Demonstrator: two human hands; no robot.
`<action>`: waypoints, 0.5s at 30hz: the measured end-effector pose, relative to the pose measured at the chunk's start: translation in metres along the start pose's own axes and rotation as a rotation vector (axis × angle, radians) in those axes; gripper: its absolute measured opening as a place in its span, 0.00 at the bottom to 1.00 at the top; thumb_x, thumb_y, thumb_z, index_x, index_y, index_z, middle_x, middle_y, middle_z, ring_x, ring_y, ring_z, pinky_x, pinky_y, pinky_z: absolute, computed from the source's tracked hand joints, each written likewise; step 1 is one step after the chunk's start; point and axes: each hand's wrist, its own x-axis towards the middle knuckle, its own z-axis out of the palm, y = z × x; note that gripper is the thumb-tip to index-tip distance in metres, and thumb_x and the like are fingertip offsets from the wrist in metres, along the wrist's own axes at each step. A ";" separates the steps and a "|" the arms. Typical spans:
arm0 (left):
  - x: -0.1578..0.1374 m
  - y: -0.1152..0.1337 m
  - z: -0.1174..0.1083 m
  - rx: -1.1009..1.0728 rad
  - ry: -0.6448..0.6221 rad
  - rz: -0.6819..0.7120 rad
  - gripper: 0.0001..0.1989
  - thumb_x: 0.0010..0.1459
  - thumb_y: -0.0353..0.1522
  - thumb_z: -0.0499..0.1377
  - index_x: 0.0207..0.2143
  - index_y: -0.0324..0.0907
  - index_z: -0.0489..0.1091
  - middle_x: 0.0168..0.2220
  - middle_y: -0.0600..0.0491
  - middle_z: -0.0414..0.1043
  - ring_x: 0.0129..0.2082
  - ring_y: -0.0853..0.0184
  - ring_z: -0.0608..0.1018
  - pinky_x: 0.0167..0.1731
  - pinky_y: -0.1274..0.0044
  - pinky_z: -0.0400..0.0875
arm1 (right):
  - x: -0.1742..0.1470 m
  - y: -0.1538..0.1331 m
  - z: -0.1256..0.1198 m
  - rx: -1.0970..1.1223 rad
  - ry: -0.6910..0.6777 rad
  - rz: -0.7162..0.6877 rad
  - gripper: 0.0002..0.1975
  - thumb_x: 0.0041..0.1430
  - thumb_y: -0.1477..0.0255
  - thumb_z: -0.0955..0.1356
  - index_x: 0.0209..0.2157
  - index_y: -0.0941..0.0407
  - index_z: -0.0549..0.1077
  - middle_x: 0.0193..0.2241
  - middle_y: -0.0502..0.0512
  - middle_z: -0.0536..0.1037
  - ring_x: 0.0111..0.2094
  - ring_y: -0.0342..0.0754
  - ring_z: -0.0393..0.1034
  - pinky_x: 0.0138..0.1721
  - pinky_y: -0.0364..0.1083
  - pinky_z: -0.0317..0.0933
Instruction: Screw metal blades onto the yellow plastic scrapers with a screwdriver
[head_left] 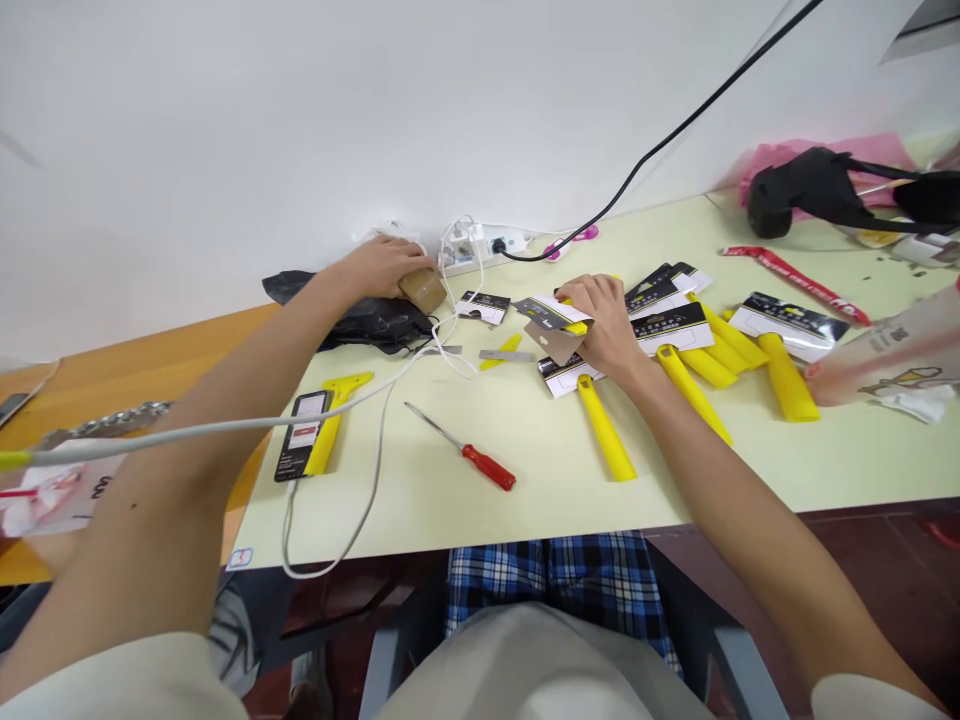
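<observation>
My left hand (386, 268), at the back left of the table, is closed round a small brown packet (424, 290) beside a crumpled black plastic bag (375, 325). My right hand (602, 315) grips a carded yellow scraper (576, 328); its black-and-white card (551, 313) sticks out to the left, and the palm hides part of it. Below that hand lies another card with a yellow handle (606, 430). Between my arms are a red-handled screwdriver (487, 465), a loose flat metal blade (506, 356) and a small yellow piece (510, 345) under it.
Several yellow handles (694, 395) with cards lie to the right. A yellow scraper (330, 430) rests on a black phone-like object (300, 440) at left. White cable (375, 470) loops across the table from the power strip (480, 250). A printed bag (900, 350) stands far right.
</observation>
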 end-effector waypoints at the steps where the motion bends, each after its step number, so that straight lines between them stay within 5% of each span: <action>1: -0.001 -0.005 -0.005 -0.002 -0.005 0.002 0.35 0.58 0.28 0.64 0.68 0.44 0.68 0.68 0.43 0.71 0.64 0.53 0.72 0.70 0.59 0.58 | 0.000 0.000 0.000 -0.001 -0.003 0.001 0.13 0.73 0.67 0.60 0.52 0.52 0.71 0.50 0.65 0.77 0.51 0.65 0.68 0.59 0.66 0.59; 9: -0.028 -0.038 -0.014 -0.038 0.040 0.014 0.37 0.59 0.22 0.65 0.70 0.45 0.66 0.70 0.47 0.67 0.61 0.61 0.71 0.65 0.69 0.64 | -0.001 0.002 0.004 -0.009 -0.008 -0.024 0.12 0.71 0.68 0.62 0.52 0.52 0.70 0.50 0.65 0.78 0.52 0.66 0.69 0.58 0.65 0.58; 15: -0.014 -0.011 -0.011 0.074 0.001 0.043 0.40 0.52 0.25 0.66 0.68 0.42 0.67 0.68 0.41 0.68 0.65 0.53 0.71 0.63 0.66 0.67 | -0.003 0.004 0.006 -0.017 0.034 -0.037 0.11 0.71 0.69 0.62 0.52 0.51 0.70 0.49 0.63 0.78 0.51 0.65 0.69 0.56 0.64 0.59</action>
